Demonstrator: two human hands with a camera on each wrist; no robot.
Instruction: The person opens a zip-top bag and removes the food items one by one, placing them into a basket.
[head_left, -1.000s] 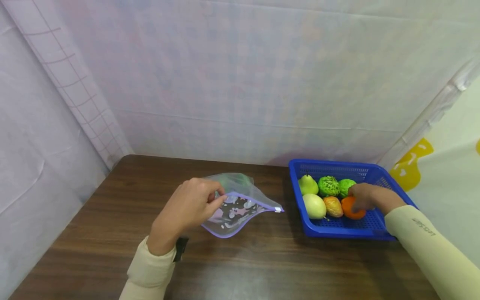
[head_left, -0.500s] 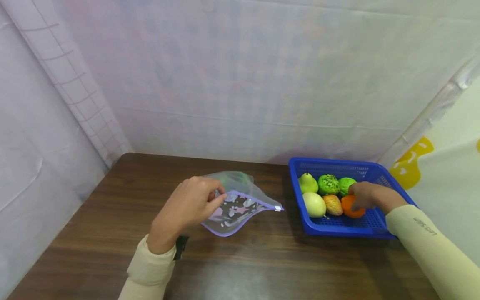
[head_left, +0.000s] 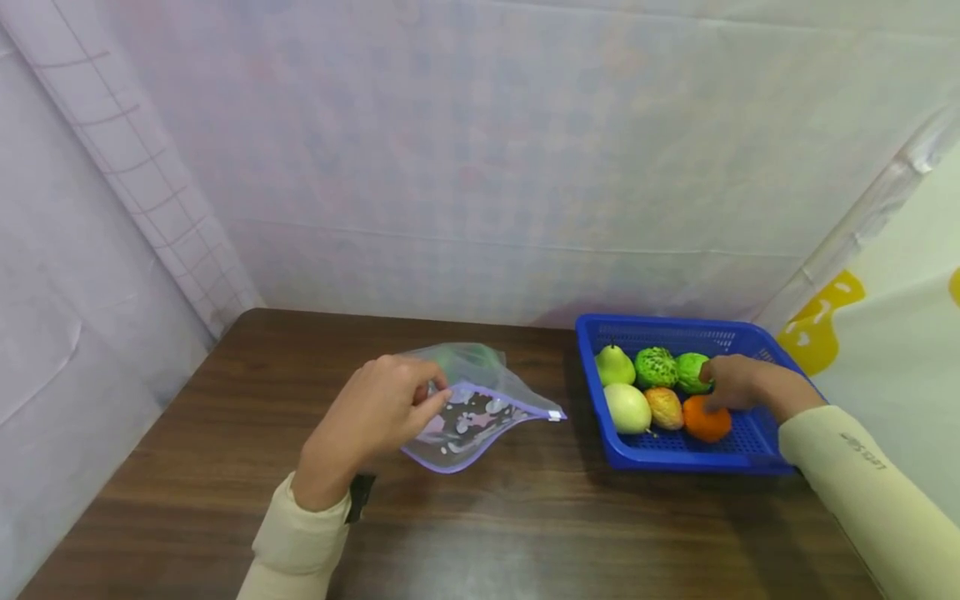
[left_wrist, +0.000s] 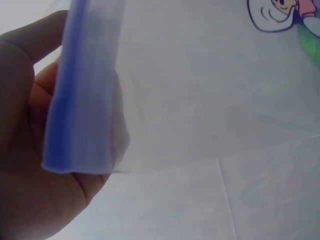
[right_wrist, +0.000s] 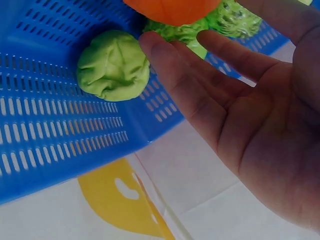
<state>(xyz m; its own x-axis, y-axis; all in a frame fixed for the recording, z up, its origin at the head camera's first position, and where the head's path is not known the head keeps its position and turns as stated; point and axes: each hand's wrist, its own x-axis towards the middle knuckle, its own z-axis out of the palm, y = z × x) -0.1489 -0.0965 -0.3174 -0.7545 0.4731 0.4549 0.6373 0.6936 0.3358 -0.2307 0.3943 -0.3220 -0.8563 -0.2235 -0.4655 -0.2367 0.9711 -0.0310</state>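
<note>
In the head view my left hand (head_left: 393,404) pinches the rim of a clear zip bag (head_left: 480,421) with purple edging, a white slider and printed figures; its mouth gapes. The left wrist view shows the purple zip strip (left_wrist: 67,105) crossing in front of the fingers. Something green (left_wrist: 311,42) shows through the plastic. My right hand (head_left: 750,385) hovers in the blue basket, over an orange (head_left: 707,419) and a green bumpy fruit (head_left: 692,371). In the right wrist view its fingers are extended, fingertips near a crumpled green ball (right_wrist: 114,65), holding nothing.
The blue basket (head_left: 697,461) stands at the table's right. It also holds a green pear (head_left: 617,367), a spotted green fruit (head_left: 656,367), a pale round fruit (head_left: 627,408) and a wrinkled yellow-orange fruit (head_left: 664,408). A fabric wall (head_left: 480,167) closes off the back of the brown table (head_left: 480,533).
My right hand has risen slightly off the orange, which now shows more fully. The left hand and the bag stay almost in place.
</note>
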